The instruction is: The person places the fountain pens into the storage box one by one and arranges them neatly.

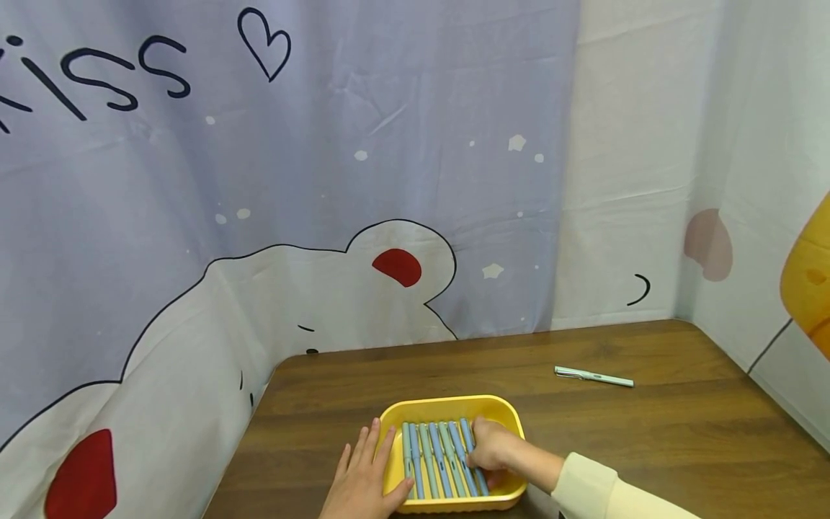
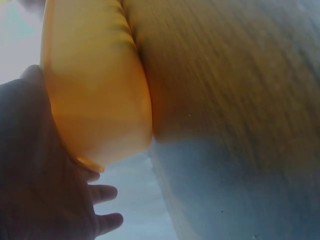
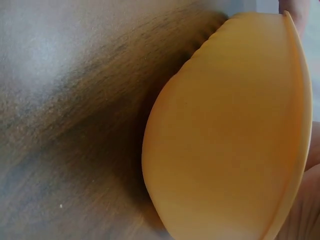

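A yellow plastic tray (image 1: 447, 507) on the table holds a row of several blue and pale green capped pens (image 1: 435, 450), lying side by side and pointing away from me. My left hand (image 1: 364, 476) rests on the tray's left rim with fingers spread and straight; the left wrist view shows this hand (image 2: 45, 160) along the tray's outer wall (image 2: 100, 85). Inside the tray's right part, my right hand (image 1: 494, 448) pinches the rightmost blue pen (image 1: 480, 481), thumb over its middle. In the right wrist view the tray's wall (image 3: 225, 130) hides most of that hand.
A pale green pen (image 1: 594, 376) with a silver clip lies on the wooden table (image 1: 648, 432), to the right and beyond the tray. Printed fabric (image 1: 402, 173) hangs behind the table and along its sides.
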The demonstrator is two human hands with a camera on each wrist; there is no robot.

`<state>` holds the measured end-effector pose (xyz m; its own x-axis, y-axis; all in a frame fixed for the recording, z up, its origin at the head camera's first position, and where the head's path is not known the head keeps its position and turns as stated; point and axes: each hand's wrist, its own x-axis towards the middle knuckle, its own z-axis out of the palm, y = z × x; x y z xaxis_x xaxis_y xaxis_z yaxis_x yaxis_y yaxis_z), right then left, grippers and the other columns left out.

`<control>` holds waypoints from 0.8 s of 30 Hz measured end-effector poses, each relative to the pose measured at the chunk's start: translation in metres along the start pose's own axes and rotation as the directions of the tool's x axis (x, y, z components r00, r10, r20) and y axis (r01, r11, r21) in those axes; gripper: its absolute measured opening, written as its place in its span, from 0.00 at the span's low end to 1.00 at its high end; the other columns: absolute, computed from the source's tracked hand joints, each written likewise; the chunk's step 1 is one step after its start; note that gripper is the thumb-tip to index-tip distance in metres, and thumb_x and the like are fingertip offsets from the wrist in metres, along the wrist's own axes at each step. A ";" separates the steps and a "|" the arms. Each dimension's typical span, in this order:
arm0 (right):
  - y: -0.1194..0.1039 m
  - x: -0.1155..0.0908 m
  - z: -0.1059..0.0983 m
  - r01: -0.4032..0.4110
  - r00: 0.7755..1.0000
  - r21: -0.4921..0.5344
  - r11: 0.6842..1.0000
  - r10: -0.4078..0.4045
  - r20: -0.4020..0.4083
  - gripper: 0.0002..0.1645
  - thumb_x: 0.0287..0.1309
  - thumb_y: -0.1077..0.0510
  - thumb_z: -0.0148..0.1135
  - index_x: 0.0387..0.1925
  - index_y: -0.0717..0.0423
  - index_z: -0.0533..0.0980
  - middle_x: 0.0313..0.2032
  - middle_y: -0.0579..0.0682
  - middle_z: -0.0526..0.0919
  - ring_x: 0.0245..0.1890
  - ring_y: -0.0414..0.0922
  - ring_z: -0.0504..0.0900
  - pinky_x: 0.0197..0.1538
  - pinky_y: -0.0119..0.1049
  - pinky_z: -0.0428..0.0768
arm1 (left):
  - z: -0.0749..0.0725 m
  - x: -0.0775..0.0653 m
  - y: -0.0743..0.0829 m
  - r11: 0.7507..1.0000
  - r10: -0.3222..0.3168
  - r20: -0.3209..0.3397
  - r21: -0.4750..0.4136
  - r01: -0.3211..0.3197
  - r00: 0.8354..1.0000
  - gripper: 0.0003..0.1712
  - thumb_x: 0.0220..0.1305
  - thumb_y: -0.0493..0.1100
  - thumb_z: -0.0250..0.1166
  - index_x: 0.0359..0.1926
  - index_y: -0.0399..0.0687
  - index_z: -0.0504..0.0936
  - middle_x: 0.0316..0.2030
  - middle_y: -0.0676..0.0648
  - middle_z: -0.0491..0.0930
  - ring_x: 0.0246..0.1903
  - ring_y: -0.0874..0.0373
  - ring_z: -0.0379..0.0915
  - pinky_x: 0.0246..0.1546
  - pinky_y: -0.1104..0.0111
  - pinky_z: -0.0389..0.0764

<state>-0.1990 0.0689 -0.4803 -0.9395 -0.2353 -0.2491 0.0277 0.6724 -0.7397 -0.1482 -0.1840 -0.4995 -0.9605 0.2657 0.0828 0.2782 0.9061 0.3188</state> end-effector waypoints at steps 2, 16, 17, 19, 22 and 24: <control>0.001 0.001 0.000 0.001 1.000 -0.021 1.000 -0.001 0.006 0.18 0.53 0.71 0.71 0.34 0.62 0.67 0.22 0.58 0.74 0.08 0.45 0.77 0.14 0.34 0.79 | 0.000 0.000 0.000 1.000 0.003 -0.003 0.001 -0.003 1.000 0.49 0.67 0.72 0.56 0.77 0.47 0.62 0.78 0.36 0.53 0.74 0.34 0.52 0.67 0.31 0.54; -0.003 0.002 -0.002 -0.006 0.998 -0.132 0.991 0.014 0.056 0.18 0.56 0.67 0.72 0.34 0.62 0.67 0.14 0.54 0.76 0.07 0.41 0.75 0.13 0.31 0.77 | 0.000 -0.001 0.000 1.000 0.000 -0.004 -0.007 0.000 1.000 0.49 0.67 0.72 0.56 0.77 0.46 0.62 0.77 0.35 0.53 0.74 0.34 0.52 0.67 0.31 0.55; -0.004 0.002 -0.002 -0.006 0.998 -0.135 0.991 0.013 0.053 0.18 0.56 0.67 0.72 0.34 0.62 0.67 0.14 0.54 0.76 0.07 0.40 0.75 0.13 0.31 0.77 | 0.000 -0.001 0.000 1.000 0.000 -0.004 -0.008 0.000 1.000 0.49 0.67 0.72 0.56 0.77 0.46 0.62 0.77 0.35 0.53 0.74 0.34 0.52 0.67 0.31 0.54; -0.005 0.000 -0.004 -0.003 0.999 -0.142 0.990 0.011 0.051 0.18 0.56 0.66 0.73 0.36 0.62 0.68 0.15 0.54 0.76 0.07 0.40 0.74 0.13 0.31 0.77 | 0.000 -0.001 -0.001 1.000 0.001 -0.006 -0.005 -0.001 1.000 0.49 0.67 0.72 0.56 0.77 0.46 0.62 0.77 0.35 0.53 0.74 0.34 0.52 0.67 0.31 0.55; -0.010 -0.003 -0.012 -0.019 0.998 -0.099 0.995 0.024 0.054 0.24 0.57 0.65 0.72 0.50 0.67 0.69 0.17 0.56 0.78 0.09 0.41 0.75 0.16 0.33 0.79 | 0.001 -0.001 -0.001 1.000 0.004 -0.010 0.000 -0.004 1.000 0.49 0.67 0.72 0.56 0.77 0.46 0.62 0.77 0.35 0.53 0.74 0.34 0.52 0.67 0.31 0.55; -0.014 -0.006 -0.019 -0.025 0.997 -0.038 0.999 0.028 0.066 0.32 0.59 0.64 0.71 0.60 0.68 0.67 0.19 0.58 0.79 0.12 0.42 0.75 0.18 0.35 0.82 | 0.001 0.000 -0.001 1.000 0.007 -0.012 0.002 -0.007 1.000 0.49 0.67 0.72 0.56 0.77 0.46 0.62 0.77 0.36 0.53 0.75 0.34 0.52 0.67 0.31 0.55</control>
<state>-0.2004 0.0745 -0.4570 -0.9137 -0.2624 -0.3103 0.0383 0.7045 -0.7087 -0.1482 -0.1847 -0.5012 -0.9586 0.2681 0.0962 0.2848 0.9050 0.3161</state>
